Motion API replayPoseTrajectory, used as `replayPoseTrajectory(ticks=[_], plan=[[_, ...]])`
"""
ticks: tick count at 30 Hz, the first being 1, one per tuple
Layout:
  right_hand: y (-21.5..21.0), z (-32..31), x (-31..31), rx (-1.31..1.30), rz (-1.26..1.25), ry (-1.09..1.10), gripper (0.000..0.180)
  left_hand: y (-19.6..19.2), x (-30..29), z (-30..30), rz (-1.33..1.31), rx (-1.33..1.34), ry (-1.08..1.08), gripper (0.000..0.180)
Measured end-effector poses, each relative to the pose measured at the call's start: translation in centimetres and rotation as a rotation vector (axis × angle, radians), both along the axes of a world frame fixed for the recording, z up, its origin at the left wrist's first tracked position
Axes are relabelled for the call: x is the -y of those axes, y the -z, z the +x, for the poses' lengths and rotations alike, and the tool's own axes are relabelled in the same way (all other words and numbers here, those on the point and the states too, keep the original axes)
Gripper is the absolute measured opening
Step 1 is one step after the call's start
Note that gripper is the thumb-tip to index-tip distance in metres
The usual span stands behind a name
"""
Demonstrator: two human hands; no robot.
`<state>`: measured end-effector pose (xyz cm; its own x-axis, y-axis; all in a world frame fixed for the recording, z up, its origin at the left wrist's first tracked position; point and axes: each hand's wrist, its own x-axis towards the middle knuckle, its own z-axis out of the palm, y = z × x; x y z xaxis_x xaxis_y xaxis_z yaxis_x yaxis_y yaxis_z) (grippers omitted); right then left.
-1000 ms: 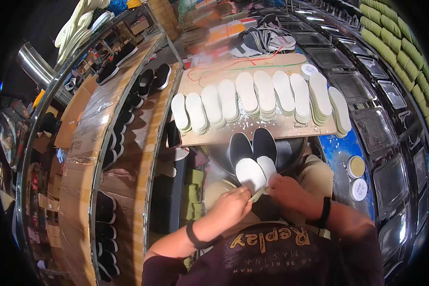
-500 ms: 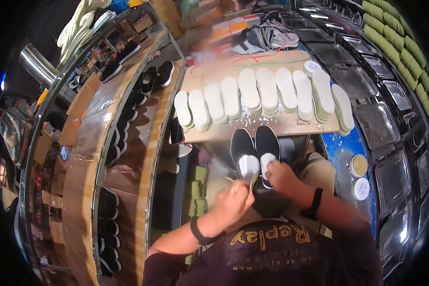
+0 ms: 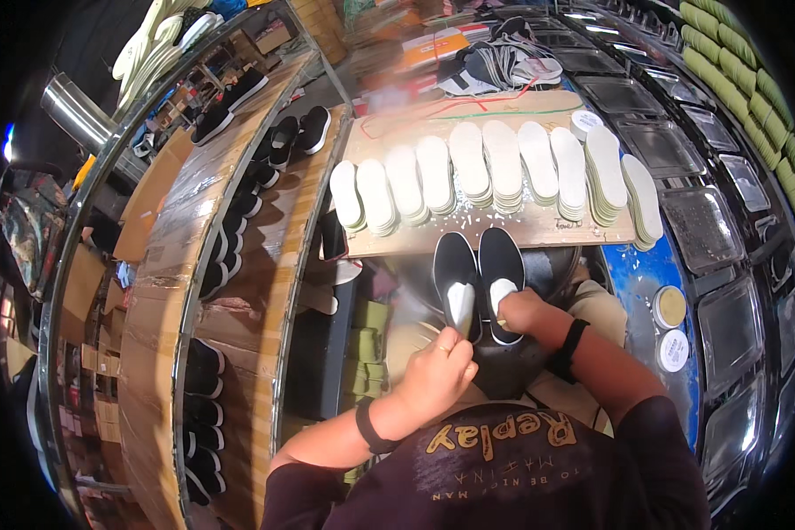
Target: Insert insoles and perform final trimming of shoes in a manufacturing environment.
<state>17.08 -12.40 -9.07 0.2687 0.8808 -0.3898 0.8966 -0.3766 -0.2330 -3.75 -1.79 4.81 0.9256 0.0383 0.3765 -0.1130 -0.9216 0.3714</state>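
Note:
Two black slip-on shoes with white-edged soles, the left shoe (image 3: 453, 258) and the right shoe (image 3: 501, 256), rest side by side in front of me, toes pointing away. My left hand (image 3: 436, 369) pinches the heel end of a white insole (image 3: 459, 305), whose front part lies inside the left shoe's opening. Closed at the right shoe, my right hand (image 3: 523, 313) grips another white insole (image 3: 502, 290) that is partly inside that shoe. Its fingertips are partly hidden at the opening. Beyond the toes, stacks of white insoles (image 3: 506, 163) stand in a row on a board (image 3: 397, 240).
A rack (image 3: 238, 305) with black shoes on its shelves runs along my left. At right are a blue surface (image 3: 632, 274) with round tins (image 3: 670, 306) and rows of dark metal trays (image 3: 729, 327). More shoes (image 3: 503, 71) lie piled behind the board.
The left insole has gone from tilted above the shoe to lying further into its opening. My right hand has shifted slightly at the right shoe. The whole view has moved a little.

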Motion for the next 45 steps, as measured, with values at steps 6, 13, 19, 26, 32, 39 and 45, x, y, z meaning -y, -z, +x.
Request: replayPoseTrajectory(ticks=[6, 13, 19, 26, 32, 39, 45], plan=[[-0.1, 0.1, 0.6, -0.055, 0.023, 0.037, 0.016, 0.6, 0.2, 1.4, 0.075, 0.011, -0.045, 0.021], [1.0, 0.1, 1.0, -0.044, 0.108, 0.027, 0.016, 0.6, 0.9, 1.1, -0.223, -0.011, 0.08, 0.021], [-0.2, -0.4, 0.7, 0.086, 0.174, -0.077, 0.011, -0.3, 1.8, 1.3, -0.136, -0.043, -0.018, 0.02], [0.5, -0.7, 1.2, 0.258, 0.267, -0.149, 0.017, 2.2, 0.2, 2.9, -0.263, -0.118, 0.088, 0.02], [-1.4, 0.1, 2.4, -0.011, 0.113, 0.026, 0.032, 0.3, 0.4, 1.2, -0.142, -0.23, 0.121, 0.026], [-0.7, -0.3, 1.9, -0.027, 0.096, 0.039, 0.034, -2.9, 1.9, 1.2, 0.08, -0.186, -0.081, 0.022], [-0.9, -0.3, 2.0, -0.054, 0.109, 0.046, 0.031, -2.0, 1.8, 2.4, 0.09, -0.239, -0.132, 0.022]])
